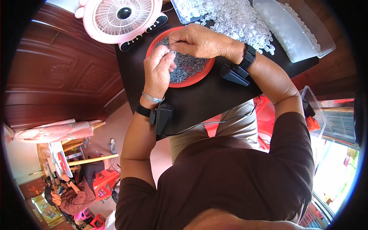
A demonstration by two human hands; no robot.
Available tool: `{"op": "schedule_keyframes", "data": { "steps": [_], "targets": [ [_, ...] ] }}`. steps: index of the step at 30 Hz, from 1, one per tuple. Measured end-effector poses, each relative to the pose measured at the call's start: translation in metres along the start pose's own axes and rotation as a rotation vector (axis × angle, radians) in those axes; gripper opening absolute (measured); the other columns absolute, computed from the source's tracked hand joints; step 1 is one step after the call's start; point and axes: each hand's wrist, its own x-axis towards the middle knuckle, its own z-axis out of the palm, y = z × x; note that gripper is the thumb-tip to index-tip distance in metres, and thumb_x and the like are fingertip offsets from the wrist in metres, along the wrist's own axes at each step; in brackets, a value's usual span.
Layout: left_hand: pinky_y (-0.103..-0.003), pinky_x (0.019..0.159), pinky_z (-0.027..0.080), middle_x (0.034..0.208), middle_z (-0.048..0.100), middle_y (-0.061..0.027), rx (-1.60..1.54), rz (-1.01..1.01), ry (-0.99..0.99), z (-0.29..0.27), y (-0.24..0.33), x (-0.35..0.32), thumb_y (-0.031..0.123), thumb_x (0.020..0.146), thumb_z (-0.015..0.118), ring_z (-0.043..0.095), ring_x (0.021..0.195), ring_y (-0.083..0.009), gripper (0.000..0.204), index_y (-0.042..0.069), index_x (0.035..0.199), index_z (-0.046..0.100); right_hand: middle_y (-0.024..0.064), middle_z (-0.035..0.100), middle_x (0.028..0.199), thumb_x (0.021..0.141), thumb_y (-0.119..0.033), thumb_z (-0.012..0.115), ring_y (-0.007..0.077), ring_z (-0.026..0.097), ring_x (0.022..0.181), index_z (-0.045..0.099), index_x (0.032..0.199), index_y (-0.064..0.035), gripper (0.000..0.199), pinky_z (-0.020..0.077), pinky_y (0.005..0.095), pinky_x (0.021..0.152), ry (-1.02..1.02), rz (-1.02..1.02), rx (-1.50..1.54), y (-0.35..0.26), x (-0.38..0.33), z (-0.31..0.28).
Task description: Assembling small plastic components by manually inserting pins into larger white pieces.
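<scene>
An orange-red round tray [199, 80] on the dark table holds many small grey screw-like pieces [188, 69]. Above it, my left hand [158, 73] pinches a small white plastic piece [173, 52] between thumb and fingers. Close beside that piece, my right hand [203, 41] is closed, its fingers curled down. Whatever sits in the right fingertips is hidden by the hand. Behind my right hand spreads a heap of small white oval plastic pieces [237, 23], which look like the one in my left hand.
A pink fan [123, 15] stands at the table's far left. A translucent bin [285, 34] with white pieces lies at the far right. Dark boxes are strapped to both wrists, with a black cable [214, 122] at the table's near edge. Another person [76, 195] sits at lower left.
</scene>
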Motion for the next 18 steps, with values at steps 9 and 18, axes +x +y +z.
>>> {"op": "schedule_keyframes", "data": {
  "steps": [9, 18],
  "targets": [
    [-0.021, 0.052, 0.04, 0.066, 0.052, -0.002, -0.11, -0.081, 0.051, -0.009, -0.002, 0.003, 0.014, 0.088, 0.05, 0.053, 0.058, -0.0103, 0.014, 0.003, 0.08, 0.054, 0.0077, 0.052, 0.06, 0.09, -0.029, 0.056, 0.0159, 0.046, 0.056, 0.061, 0.084, -0.0019, 0.029, 0.0427, 0.0305, 0.057, 0.195, 0.235, 0.014, 0.01, 0.0, -0.019],
    [-0.021, 0.05, 0.04, 0.064, 0.053, -0.0028, -0.33, -0.156, 0.135, -0.017, 0.0, 0.008, 0.014, 0.086, 0.049, 0.053, 0.054, -0.0111, 0.015, 0.004, 0.074, 0.052, 0.011, 0.064, 0.071, 0.079, -0.024, 0.058, 0.0302, 0.061, 0.068, 0.066, 0.086, -0.0092, 0.018, 0.0478, 0.0389, 0.064, 0.214, 0.348, -0.58, 0.076, -0.02, -0.063]
  ]
}}
